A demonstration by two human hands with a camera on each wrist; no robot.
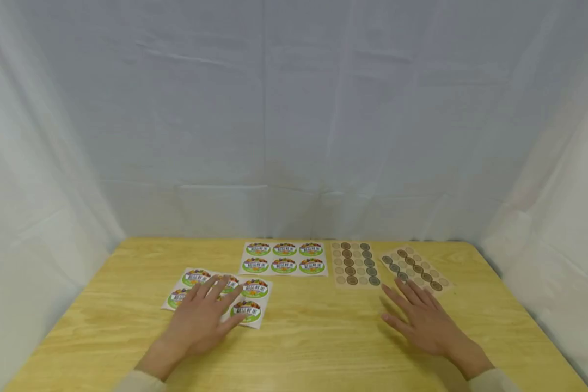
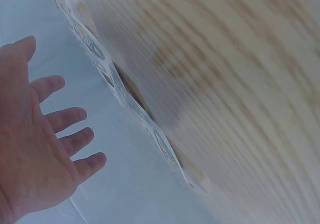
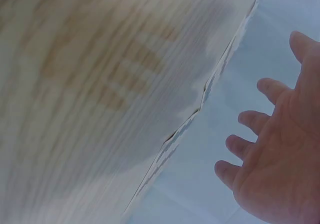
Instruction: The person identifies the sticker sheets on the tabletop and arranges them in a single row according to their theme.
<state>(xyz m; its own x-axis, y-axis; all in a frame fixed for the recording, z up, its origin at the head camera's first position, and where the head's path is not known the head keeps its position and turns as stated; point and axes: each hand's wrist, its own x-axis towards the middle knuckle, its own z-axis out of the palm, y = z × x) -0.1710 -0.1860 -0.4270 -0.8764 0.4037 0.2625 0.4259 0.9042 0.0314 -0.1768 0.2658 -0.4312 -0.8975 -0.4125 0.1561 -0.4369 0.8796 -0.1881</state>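
My left hand [image 1: 198,321] is spread palm down over a white sheet of round fruit-label stickers [image 1: 246,310], hiding part of it. In the left wrist view the fingers of this hand [image 2: 37,129] are raised apart from the wavy-edged sticker sheet [image 2: 121,86]. My right hand [image 1: 426,324], fingers spread, is by the near edge of a tilted beige sheet of small round stickers [image 1: 414,268]. The right wrist view has that hand [image 3: 280,154] above the table, holding nothing. A second beige sticker sheet [image 1: 355,264] lies left of the tilted one.
Another fruit-label sheet [image 1: 283,258] lies near the back edge, left of the beige sheets. Everything lies on a yellow wood-grain table [image 1: 313,337]. White cloth [image 1: 294,120] hangs behind the table and along both sides.
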